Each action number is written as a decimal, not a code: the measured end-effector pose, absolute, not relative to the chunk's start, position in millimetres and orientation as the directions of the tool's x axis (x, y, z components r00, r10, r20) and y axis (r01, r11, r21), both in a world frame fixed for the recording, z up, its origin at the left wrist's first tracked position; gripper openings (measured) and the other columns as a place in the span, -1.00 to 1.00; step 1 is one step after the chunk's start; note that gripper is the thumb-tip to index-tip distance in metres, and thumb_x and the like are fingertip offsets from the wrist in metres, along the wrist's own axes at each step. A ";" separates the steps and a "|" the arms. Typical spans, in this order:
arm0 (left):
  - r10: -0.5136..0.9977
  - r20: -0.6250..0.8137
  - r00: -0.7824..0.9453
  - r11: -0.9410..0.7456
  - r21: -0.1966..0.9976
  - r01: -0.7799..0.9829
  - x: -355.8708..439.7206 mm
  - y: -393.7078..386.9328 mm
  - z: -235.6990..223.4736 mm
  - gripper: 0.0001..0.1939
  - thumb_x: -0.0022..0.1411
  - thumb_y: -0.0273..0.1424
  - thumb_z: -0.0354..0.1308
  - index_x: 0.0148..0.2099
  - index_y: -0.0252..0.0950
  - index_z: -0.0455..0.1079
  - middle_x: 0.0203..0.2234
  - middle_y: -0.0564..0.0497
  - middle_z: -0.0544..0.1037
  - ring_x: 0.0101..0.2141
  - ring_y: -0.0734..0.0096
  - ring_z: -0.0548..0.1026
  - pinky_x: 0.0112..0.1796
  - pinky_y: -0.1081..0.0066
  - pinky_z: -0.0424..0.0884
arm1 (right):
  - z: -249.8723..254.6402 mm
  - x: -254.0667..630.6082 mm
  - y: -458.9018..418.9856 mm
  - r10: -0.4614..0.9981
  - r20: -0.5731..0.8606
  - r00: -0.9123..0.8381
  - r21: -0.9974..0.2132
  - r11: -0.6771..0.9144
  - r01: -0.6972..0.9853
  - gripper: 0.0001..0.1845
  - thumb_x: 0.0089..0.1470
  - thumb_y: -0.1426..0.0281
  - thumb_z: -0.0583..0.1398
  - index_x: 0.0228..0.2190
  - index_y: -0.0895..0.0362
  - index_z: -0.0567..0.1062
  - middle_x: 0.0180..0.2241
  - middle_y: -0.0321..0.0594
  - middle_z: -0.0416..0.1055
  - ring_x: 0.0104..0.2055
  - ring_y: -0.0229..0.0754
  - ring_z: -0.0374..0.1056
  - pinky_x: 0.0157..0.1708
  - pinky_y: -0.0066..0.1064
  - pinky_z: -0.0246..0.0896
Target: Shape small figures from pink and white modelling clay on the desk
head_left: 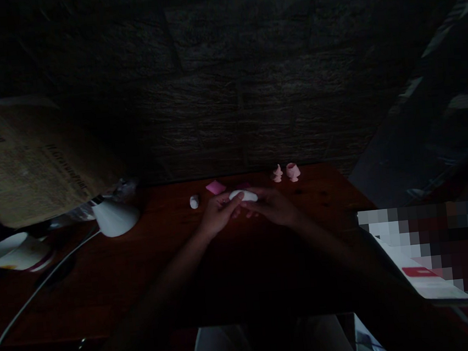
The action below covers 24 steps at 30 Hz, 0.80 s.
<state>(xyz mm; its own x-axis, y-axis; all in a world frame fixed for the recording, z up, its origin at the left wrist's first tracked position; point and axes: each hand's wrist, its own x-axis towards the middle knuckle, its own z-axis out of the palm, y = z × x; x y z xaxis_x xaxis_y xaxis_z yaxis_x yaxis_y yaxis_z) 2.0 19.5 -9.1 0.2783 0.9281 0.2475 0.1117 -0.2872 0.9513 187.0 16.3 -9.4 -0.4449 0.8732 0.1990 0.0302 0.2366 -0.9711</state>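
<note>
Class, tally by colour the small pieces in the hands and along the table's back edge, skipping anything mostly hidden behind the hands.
White: 2 (held white lump, small white piece)
Bright pink: 1 (flat piece)
Pale pink: 2 (cup-shaped piece, smaller pointed piece)
Total: 5

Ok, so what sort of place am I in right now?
Probably a dim indoor room, perhaps at a home desk or worktable: there's a wooden table against a brick-patterned wall, with a small pink cup-like piece standing near its back edge.
</note>
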 end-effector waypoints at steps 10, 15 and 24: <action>0.941 0.241 0.239 -0.278 0.952 0.132 2.4 20.5 -9.6 -0.48 0.14 0.09 0.22 -0.43 -0.32 0.48 -0.65 0.08 0.45 -0.61 0.55 0.32 -0.53 0.50 0.27 | -5.4 187.4 15.5 0.874 0.123 -0.470 -0.987 0.156 0.032 -0.62 0.09 0.18 0.34 -0.11 0.12 0.57 -0.30 -0.21 0.62 -0.38 -0.25 0.55 -0.41 -0.49 0.41; 0.939 0.216 0.266 -0.268 0.947 0.178 0.4 19.7 -6.7 -0.46 0.16 0.12 0.18 -0.43 -0.31 0.47 -0.66 0.07 0.46 -0.62 0.52 0.35 -0.53 0.48 0.29 | -4.1 189.4 16.2 0.888 0.092 -0.451 -0.989 0.133 0.061 -0.58 0.21 0.10 0.23 -0.05 0.12 0.56 -0.29 -0.17 0.63 -0.32 -0.23 0.56 -0.37 -0.46 0.42; 0.962 0.209 0.177 -0.235 0.962 0.142 1.5 24.4 -11.6 -0.37 0.16 0.22 0.11 -0.47 -0.30 0.43 -0.62 0.03 0.50 -0.61 0.50 0.39 -0.54 0.47 0.30 | -3.6 187.3 16.5 0.908 0.102 -0.406 -0.986 0.147 0.080 -0.63 0.25 0.13 0.20 -0.03 0.08 0.56 -0.23 -0.17 0.64 -0.38 -0.24 0.56 -0.40 -0.46 0.41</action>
<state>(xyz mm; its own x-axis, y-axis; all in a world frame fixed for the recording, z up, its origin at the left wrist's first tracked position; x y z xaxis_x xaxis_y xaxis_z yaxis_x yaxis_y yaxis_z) 1.5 24.4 -11.6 0.1772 0.9618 0.2088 0.1416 -0.2348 0.9617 187.3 16.5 -3.6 -0.4065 0.9080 0.1019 0.0802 0.1465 -0.9860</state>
